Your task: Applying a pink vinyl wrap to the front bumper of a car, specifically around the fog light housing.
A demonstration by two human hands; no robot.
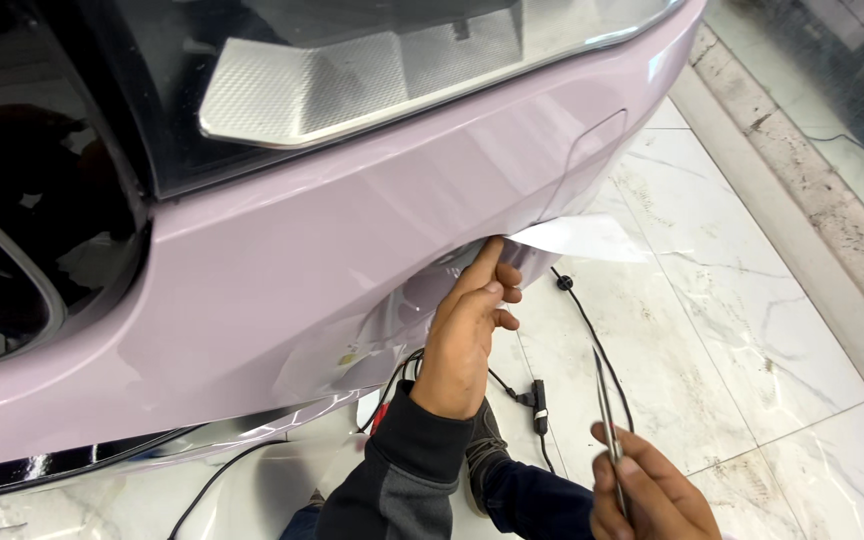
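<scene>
A car bumper wrapped in pale lilac film (332, 240) fills the upper left. My left hand (467, 335) reaches up under its lower edge, the forefinger pressing the film where a loose white flap of film (582, 238) sticks out to the right. My right hand (647, 490), at the bottom of the view, pinches a thin metal tool (605, 405) like a pair of tweezers or a slim blade, pointing up and held clear of the car. The headlight (372, 70) sits above the bumper.
A black cable with an inline plug (540, 400) trails over the white marble floor (752, 330) under the bumper. My shoe (485, 440) and knee are just below my left arm. A darker stone strip (802, 170) runs along the right.
</scene>
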